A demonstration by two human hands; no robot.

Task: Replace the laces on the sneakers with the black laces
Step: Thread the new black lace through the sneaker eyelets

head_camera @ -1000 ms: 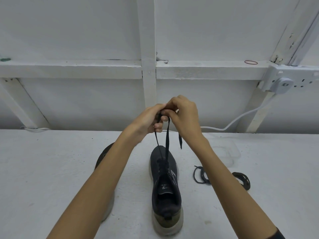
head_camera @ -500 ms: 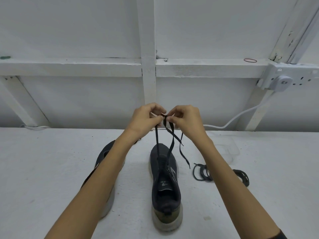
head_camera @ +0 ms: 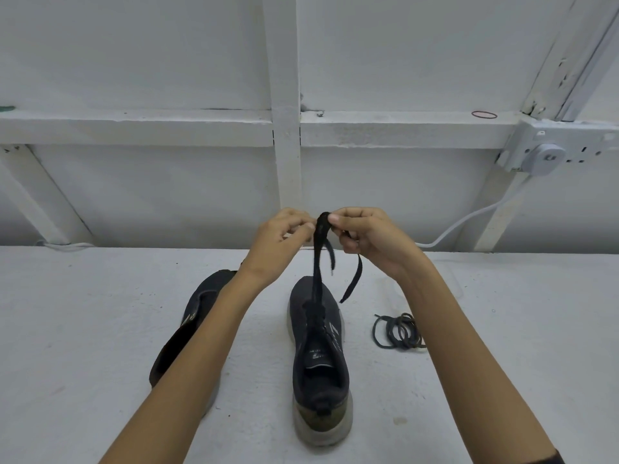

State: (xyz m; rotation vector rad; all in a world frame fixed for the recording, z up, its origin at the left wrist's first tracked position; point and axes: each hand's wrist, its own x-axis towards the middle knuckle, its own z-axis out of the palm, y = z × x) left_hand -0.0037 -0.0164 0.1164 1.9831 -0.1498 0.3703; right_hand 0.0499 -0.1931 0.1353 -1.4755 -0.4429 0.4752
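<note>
- Rising from the laced sneaker (head_camera: 318,349), the black lace (head_camera: 317,262) runs as a taut double strand straight up to the hands; two loose tails hang off to the right, the longer one ending in the air above the toe's right side.
- Laced sneaker stands upright on the table (head_camera: 83,346), heel toward the person, toe toward the wall; its long axis runs directly away from the body, on the midline between the arms.
- Lace is threaded through the lower eyelets only; the upper throat looks open. Judged: the task is partway, with this shoe still unfinished.
- Left hand (head_camera: 278,242) is closed, fingertips pinching toward the top of the strand; whether it actually holds lace is hard to tell.
- Right hand (head_camera: 365,236) is closed on the lace, thumb and forefinger pinching the bunched top, lower fingers curled over a tail.
- Both hands sit above and beyond the toe, almost touching, level with each other. The strand meets the right hand's fingers, so the right is marginally nearer the lace.
- Key relation: the eyelets lie below the hands and toward the body; the next threading must come down and back along the shoe's axis.
- Second sneaker (head_camera: 187,329) lies left, partly hidden under the left forearm.
- Coiled spare lace (head_camera: 398,331) rests on the table right of the laced shoe, well apart from the hands.
- Surface is white-painted and scuffed. Behind it stand a white framed wall, a socket block (head_camera: 549,152) upper right, and a white cable (head_camera: 469,219) trailing down.
</note>
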